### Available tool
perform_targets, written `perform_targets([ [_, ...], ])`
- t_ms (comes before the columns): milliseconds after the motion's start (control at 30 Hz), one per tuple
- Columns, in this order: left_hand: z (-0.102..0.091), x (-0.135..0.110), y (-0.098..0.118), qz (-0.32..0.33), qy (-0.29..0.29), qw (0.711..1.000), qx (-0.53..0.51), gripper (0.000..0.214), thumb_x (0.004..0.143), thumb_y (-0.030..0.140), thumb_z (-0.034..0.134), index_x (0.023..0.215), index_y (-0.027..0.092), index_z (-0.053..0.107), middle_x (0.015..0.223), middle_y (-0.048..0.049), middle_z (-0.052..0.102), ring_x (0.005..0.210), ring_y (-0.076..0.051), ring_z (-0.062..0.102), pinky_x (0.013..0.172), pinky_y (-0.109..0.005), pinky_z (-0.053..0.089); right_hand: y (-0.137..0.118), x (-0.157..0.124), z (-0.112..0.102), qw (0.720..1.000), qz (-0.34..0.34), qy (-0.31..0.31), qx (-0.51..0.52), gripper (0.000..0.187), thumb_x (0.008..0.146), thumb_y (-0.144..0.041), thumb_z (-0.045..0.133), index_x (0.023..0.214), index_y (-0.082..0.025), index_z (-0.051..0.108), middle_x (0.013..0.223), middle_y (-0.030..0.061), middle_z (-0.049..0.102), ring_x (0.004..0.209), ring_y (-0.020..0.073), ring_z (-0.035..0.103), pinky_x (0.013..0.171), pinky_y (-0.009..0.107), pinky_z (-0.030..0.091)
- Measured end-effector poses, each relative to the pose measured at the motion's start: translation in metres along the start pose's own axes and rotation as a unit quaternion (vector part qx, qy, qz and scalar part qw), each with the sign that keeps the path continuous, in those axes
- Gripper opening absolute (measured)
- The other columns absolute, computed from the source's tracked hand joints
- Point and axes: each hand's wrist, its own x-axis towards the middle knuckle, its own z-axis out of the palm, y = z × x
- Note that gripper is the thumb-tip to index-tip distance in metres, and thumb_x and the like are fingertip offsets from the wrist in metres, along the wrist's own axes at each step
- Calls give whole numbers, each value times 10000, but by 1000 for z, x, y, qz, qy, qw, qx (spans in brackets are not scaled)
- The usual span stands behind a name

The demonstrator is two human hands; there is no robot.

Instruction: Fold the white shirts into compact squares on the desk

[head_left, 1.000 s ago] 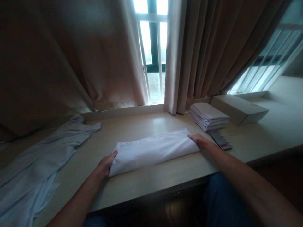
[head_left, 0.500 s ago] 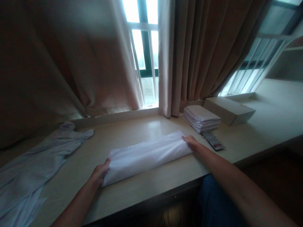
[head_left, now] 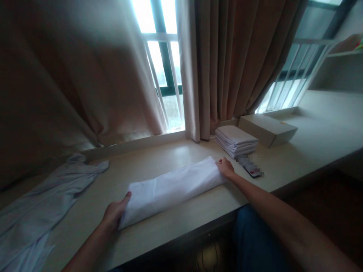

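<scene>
A white cloth, folded into a long narrow strip, lies across the pale wooden desk. My left hand grips the strip's left end, thumb on top and fingers under the edge. My right hand is closed on the right end in the same way. Both forearms reach in from the bottom of the view.
A stack of folded white cloths sits at the back right beside a flat cardboard box. A small dark flat object lies in front of the stack. Unfolded pale blue cloth sprawls at the left. Curtains and a window stand behind.
The view has shifted, so everything sits a little further left and lower. Both hands keep hold of the strip's ends; the right hand has curled tighter on its end.
</scene>
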Motion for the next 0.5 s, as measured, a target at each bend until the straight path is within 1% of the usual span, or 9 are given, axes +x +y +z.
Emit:
perform_targets([
  [67,-2,-18,13,47,62,992,97,654,719,689,506,966,97,636,954,-216,678,920,-381,636,770,-472,489,-10,-19,13,998,-54,20,-24,363,873,-358,572,1164,-143,547,1276,186,549,1275,316,409,1074,428,281],
  [100,2,-31,22,107,103,981,128,661,770,661,463,1083,96,604,1090,-226,647,1021,-372,609,845,-482,471,-15,-31,26,995,-94,14,-40,390,876,-364,571,1203,-156,537,1345,180,506,1320,317,356,1114,439,213],
  [133,10,-47,33,193,132,962,141,647,824,617,420,1182,96,561,1206,-233,597,1126,-353,564,927,-482,438,-20,-44,42,989,-136,0,-56,410,872,-374,578,1228,-176,535,1383,161,485,1342,313,331,1137,448,161],
  [200,36,-79,55,366,76,914,156,568,893,527,370,1258,124,535,1343,-206,523,1288,-311,448,1075,-472,320,-28,-68,81,950,-275,-35,-142,481,903,-406,522,1335,-200,470,1462,138,412,1391,322,261,1148,515,78],
  [267,70,-107,70,458,-2,869,184,510,921,489,347,1328,233,517,1478,-137,411,1392,-313,308,1124,-523,211,-32,-86,119,915,-347,-68,-196,560,918,-469,485,1425,-259,375,1522,88,334,1428,317,183,1145,544,26],
  [300,85,-116,74,473,-32,857,201,509,924,492,345,1372,291,478,1524,-105,347,1419,-330,247,1121,-564,175,-32,-92,135,906,-358,-78,-211,590,923,-497,464,1456,-281,330,1537,72,307,1438,315,156,1142,550,7],
  [367,110,-126,72,447,-53,863,227,543,926,507,330,1424,309,419,1551,-112,287,1430,-375,192,1098,-628,137,-29,-98,155,904,-346,-95,-233,627,922,-555,430,1484,-326,273,1547,46,283,1442,317,138,1133,563,-17],
  [433,122,-128,64,408,-50,877,249,586,924,529,313,1459,294,360,1560,-131,253,1432,-394,163,1090,-644,124,-26,-99,160,908,-316,-107,-254,647,918,-614,380,1494,-349,249,1557,29,253,1444,317,131,1129,566,-27],
  [500,126,-128,56,384,-37,883,269,606,925,546,285,1481,306,300,1572,-110,226,1445,-369,131,1107,-616,118,-27,-101,156,906,-291,-119,-284,657,925,-645,300,1502,-336,241,1573,20,203,1450,305,104,1134,549,-32],
])
